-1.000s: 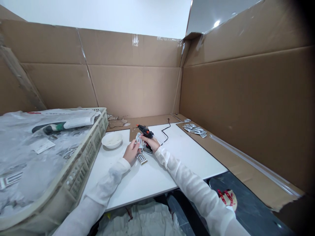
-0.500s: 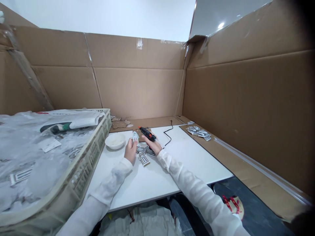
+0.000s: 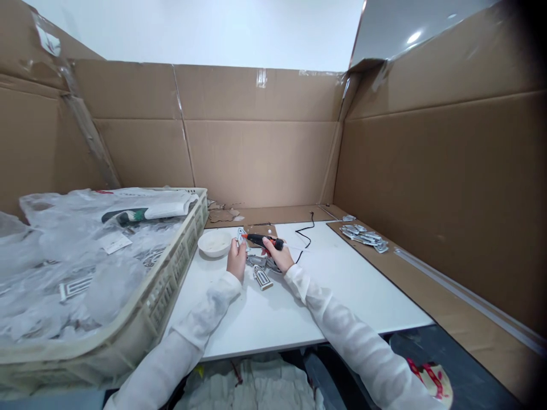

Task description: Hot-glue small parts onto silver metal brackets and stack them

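My right hand (image 3: pixel 280 256) is wrapped round a black and orange hot glue gun (image 3: pixel 265 241), its orange nozzle pointing left. In my left hand (image 3: pixel 237 259) a small white and grey arch-shaped piece (image 3: pixel 241 233) is pinched upright, partly hidden by the fingers. The nozzle tip is at that piece; whether it touches I cannot tell. On the white board between my hands lies another arch-shaped piece (image 3: pixel 262 278), dark-patterned with a tan edge. Behind it, several grey pieces (image 3: pixel 257 261) lie partly under my right hand.
A white bowl (image 3: pixel 214 244) stands left of my hands, beside a large plastic crate (image 3: pixel 171 296) full of bagged pieces. A pile of grey pieces (image 3: pixel 364 236) lies on cardboard at right. A black cord (image 3: pixel 304 233) crosses the white board (image 3: pixel 342 290). Cardboard walls (image 3: pixel 265 159) enclose the table.
The glue gun has swung from pointing up and left to nearly level, and its nozzle has come to the piece in my left hand. The whole view has shifted to the left.
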Demonstrator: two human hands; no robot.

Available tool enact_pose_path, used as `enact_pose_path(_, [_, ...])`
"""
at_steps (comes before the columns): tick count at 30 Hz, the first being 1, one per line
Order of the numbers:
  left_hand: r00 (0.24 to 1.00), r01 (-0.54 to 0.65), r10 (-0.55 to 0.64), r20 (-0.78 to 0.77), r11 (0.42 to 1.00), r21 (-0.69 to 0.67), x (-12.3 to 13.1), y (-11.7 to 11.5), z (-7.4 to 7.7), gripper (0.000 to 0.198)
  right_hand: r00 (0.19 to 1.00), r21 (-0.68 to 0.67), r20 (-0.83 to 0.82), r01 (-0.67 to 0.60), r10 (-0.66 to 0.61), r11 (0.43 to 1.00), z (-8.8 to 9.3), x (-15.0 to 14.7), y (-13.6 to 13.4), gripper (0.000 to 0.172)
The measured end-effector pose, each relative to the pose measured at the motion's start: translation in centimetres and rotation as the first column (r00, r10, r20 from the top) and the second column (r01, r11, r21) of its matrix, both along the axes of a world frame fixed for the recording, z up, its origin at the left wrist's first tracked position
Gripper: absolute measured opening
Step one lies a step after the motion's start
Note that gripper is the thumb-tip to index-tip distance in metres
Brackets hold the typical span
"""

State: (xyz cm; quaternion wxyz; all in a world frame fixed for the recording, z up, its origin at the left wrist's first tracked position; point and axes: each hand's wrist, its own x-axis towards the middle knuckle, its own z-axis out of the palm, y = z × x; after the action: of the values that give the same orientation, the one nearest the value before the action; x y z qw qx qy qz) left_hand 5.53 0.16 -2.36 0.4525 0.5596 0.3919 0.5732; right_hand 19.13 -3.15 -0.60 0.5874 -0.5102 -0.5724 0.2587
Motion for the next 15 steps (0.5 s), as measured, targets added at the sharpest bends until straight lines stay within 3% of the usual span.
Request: enact_pose_path(15, [1.000,0.005,-0.005,-0.023,1.000,0.007,0.2,-0.8,0.5,0.017,0.996,-0.036,0.010,0.084,-0.084,0.996,1.2,-0.1,-0.8,0.045])
